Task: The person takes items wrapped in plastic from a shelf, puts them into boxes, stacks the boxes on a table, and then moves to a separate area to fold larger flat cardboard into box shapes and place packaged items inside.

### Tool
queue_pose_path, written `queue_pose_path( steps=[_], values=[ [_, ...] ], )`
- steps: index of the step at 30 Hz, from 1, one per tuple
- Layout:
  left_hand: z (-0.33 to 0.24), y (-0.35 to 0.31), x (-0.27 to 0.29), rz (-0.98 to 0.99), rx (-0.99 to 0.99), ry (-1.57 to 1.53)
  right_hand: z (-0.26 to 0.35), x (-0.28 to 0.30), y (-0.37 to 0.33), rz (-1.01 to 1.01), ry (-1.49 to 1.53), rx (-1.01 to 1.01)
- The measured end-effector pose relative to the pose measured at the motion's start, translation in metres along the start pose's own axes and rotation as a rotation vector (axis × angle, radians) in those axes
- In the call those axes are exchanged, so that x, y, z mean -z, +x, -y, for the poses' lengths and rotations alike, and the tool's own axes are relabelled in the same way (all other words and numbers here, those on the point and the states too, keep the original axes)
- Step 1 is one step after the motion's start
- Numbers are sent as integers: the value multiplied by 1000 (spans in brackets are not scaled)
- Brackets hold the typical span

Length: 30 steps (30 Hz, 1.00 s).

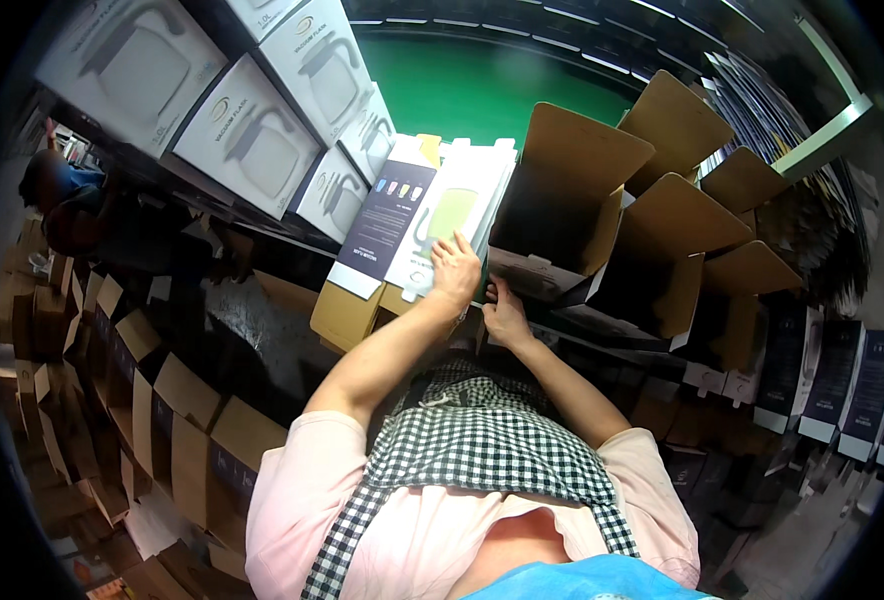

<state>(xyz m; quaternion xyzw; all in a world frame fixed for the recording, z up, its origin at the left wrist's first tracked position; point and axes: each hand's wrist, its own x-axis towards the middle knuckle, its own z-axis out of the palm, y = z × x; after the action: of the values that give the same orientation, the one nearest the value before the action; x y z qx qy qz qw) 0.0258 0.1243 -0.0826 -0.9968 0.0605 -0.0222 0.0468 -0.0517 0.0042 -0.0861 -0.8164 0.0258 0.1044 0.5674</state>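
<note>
A flattened white carton [440, 225] with a green jug picture lies on a stack of folded cartons in front of me. My left hand [455, 270] rests on its near end, fingers stretched out over the printed panel. A dark printed side panel [382, 230] spreads to the left of the picture. Just right of the stack, my right hand [505, 314] is low by the bench edge with its fingers bent together. What those fingers grip, if anything, is hidden. Next to it stands an open carton [552, 272] with its brown flaps up.
White printed boxes [252, 140] are piled at the far left, above a brown carton [345, 308]. More open cartons [662, 255] crowd the right. Green surface [462, 85] stretches behind. Rows of brown cartons [177, 450] stand at lower left; a person [82, 210] is beyond.
</note>
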Motion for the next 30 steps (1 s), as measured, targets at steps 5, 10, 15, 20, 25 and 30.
queue_pose_path(
  steps=[5,10,15,20,25,30],
  values=[
    [120,-22,172,-328,-1,-53,84,23,-28,5,90,438],
    [242,-114,316,-691,245,-619,214,98,-24,-642,41,1131],
    [320,-79,189,-917,207,-809,312,169,41,82,959,762],
    [188,17,148,-426,26,-1578,364,91,126,476,958,535],
    [157,33,186,-447,-22,-1402,377,56,127,253,560,539],
    [99,-95,322,-248,-535,-1539,356,71,156,-274,267,696]
  ],
)
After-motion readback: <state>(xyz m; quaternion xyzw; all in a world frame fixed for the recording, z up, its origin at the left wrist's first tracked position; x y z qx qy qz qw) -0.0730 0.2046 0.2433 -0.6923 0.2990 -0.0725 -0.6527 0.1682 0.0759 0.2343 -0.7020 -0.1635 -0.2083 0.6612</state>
